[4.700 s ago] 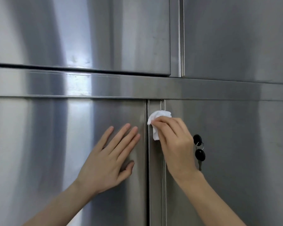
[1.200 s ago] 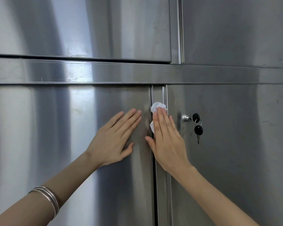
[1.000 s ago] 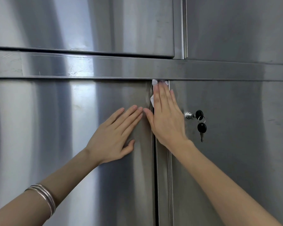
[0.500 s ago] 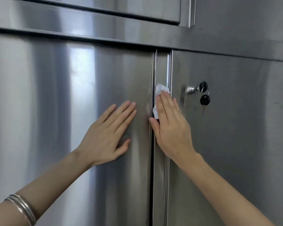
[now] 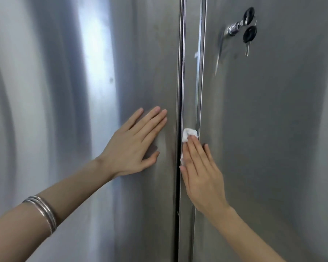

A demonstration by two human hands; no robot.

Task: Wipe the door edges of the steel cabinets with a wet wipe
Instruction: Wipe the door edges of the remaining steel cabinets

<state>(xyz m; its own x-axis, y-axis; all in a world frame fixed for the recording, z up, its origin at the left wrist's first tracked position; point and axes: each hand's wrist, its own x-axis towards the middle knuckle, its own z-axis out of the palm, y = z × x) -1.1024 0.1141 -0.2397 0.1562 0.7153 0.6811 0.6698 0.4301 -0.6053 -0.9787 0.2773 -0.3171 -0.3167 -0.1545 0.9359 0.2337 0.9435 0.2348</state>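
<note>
The left cabinet door [image 5: 83, 72] is brushed steel: smooth and semi-glossy, with a broad vertical band of reflected light and soft, blurred reflections. The right cabinet door [image 5: 273, 129] has the same brushed steel finish, greyer and duller, with faint smudges below the lock. The vertical edge strip [image 5: 190, 82] between the doors is steel with brighter, shinier rims. The wet wipe [image 5: 189, 133] is a white, soft, crumpled sheet, matt. The lock cylinder [image 5: 233, 30] is bright, glossy metal. The two key heads [image 5: 250, 34] are black, glossy plastic. The bangles [image 5: 44, 212] are thin, silver-coloured, polished metal.
</note>
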